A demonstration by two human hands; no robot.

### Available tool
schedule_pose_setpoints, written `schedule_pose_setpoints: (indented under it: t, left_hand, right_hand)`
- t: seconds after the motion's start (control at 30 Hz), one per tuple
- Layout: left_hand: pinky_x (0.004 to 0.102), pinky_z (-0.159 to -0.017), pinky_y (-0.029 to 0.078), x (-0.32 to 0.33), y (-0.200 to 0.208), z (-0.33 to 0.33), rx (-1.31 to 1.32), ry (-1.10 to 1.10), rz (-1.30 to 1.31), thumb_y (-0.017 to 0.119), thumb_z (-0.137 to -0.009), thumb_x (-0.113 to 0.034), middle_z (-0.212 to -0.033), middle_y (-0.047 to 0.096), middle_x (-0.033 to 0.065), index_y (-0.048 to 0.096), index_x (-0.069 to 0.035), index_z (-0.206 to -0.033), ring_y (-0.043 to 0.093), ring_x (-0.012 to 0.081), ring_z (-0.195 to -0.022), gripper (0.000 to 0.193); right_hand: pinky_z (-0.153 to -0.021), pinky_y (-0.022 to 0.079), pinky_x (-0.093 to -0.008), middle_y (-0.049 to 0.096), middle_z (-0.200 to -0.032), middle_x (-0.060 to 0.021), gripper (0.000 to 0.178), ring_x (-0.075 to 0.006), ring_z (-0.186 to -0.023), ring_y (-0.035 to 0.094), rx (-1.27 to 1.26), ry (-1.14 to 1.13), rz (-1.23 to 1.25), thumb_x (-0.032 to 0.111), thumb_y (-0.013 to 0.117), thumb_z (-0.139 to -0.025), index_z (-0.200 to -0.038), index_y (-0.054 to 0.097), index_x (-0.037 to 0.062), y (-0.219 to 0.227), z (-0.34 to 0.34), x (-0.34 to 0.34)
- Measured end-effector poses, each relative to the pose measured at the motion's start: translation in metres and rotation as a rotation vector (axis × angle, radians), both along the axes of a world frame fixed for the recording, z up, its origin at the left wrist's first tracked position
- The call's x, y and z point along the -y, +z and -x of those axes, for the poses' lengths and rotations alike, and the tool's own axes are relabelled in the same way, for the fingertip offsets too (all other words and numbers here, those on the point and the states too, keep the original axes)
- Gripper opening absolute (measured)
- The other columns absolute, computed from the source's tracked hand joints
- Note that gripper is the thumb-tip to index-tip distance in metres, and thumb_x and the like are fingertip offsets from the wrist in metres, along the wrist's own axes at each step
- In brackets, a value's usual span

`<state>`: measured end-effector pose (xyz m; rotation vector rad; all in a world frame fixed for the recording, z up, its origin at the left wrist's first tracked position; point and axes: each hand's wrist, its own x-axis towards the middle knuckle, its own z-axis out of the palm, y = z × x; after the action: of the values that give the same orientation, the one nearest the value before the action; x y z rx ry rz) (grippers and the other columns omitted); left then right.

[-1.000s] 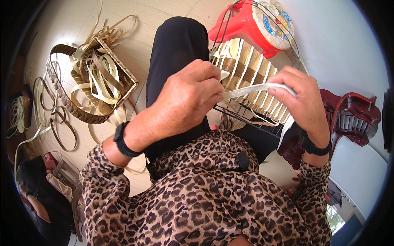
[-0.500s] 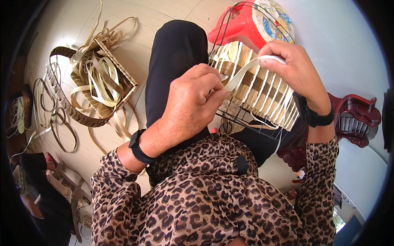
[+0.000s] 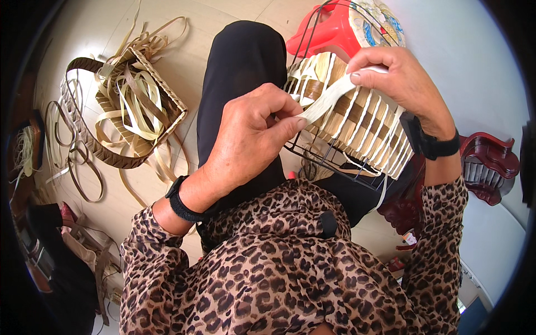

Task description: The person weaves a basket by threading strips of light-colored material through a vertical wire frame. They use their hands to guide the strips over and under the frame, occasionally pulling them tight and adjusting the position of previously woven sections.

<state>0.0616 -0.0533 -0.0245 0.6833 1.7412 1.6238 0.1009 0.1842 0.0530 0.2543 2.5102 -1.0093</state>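
A pale, flat weaving strip stretches between my two hands. My left hand pinches its lower end between thumb and fingers, while my right hand grips the upper end, which folds over the fingers. Behind the strip, a partly woven basket on a black wire frame rests on my lap. Its side shows tan and brown bands crossed by white cords. The basket's thin black wire handle arches up at its far side. Part of the woven side is hidden by my hands.
On the floor at left lies a brown woven basket filled with loose strips; coiled strips lie beside it. Beyond my lap stands a red plastic stool with a patterned top. Dark red carved furniture stands at right. Another person's dark clothing shows lower left.
Both hands have shifted slightly, the right one up. The strip between them now lies flatter and shows its broad face. The basket has moved a little to the right.
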Motion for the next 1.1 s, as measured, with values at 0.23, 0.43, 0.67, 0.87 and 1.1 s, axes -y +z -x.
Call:
schedule_pose_setpoints:
  t: [0.23,0.43,0.67,0.87,1.1]
  left_hand:
    - [0.0214,-0.057,0.047,-0.001,0.000,-0.006,-0.090,-0.013,0.025,0.068,-0.078,0.001,-0.083,0.058,0.0040,0.060,0.002,-0.081,0.055,0.0069,-0.066,0.009]
    - [0.0221,-0.052,0.044,-0.007,0.000,-0.017,-0.339,0.119,0.033,0.069,-0.072,0.003,-0.078,0.056,0.0049,0.058,0.000,-0.086,0.054,0.0094,-0.061,0.018]
    - [0.0193,-0.052,0.045,-0.002,0.003,-0.022,0.404,0.069,0.090,0.069,-0.080,-0.005,-0.083,0.058,0.0047,0.052,0.001,-0.101,0.057,0.0090,-0.068,0.028]
    - [0.0218,-0.052,0.045,0.005,-0.001,-0.005,0.835,0.030,0.014,0.066,-0.085,-0.017,-0.076,0.061,0.0041,0.059,0.000,-0.095,0.059,0.0116,-0.069,0.020]
    - [0.0188,-0.049,0.039,0.001,0.001,-0.001,0.967,0.047,0.001,0.065,-0.085,-0.018,-0.072,0.058,0.0005,0.060,-0.003,-0.083,0.052,0.0073,-0.061,0.015]
  right_hand:
    - [-0.066,0.042,-0.0247,0.060,-0.070,-0.0034,0.017,-0.0102,-0.069,0.054,-0.072,-0.056,-0.030,0.017,0.067,-0.079,-0.083,0.064,0.0011,0.007,-0.021,0.003]
    - [-0.060,0.042,-0.0248,0.059,-0.066,-0.0028,0.018,-0.0091,-0.063,0.052,-0.019,-0.198,-0.054,0.018,0.067,-0.079,-0.082,0.064,0.0005,0.006,-0.034,0.012]
    - [-0.057,0.040,-0.0237,0.058,-0.066,-0.0010,0.017,-0.0074,-0.061,0.050,-0.036,-0.308,0.029,0.017,0.067,-0.080,-0.082,0.064,0.0010,0.000,-0.046,0.018]
    - [-0.056,0.038,-0.0222,0.054,-0.064,0.0025,0.016,-0.0047,-0.062,0.047,0.054,-0.398,0.033,0.017,0.066,-0.081,-0.078,0.061,0.0018,0.009,-0.056,0.028]
    - [-0.055,0.033,-0.0195,0.049,-0.066,0.0057,0.021,-0.0019,-0.062,0.040,0.197,-0.516,0.357,0.022,0.060,-0.088,-0.079,0.058,0.0025,0.008,-0.088,0.039]
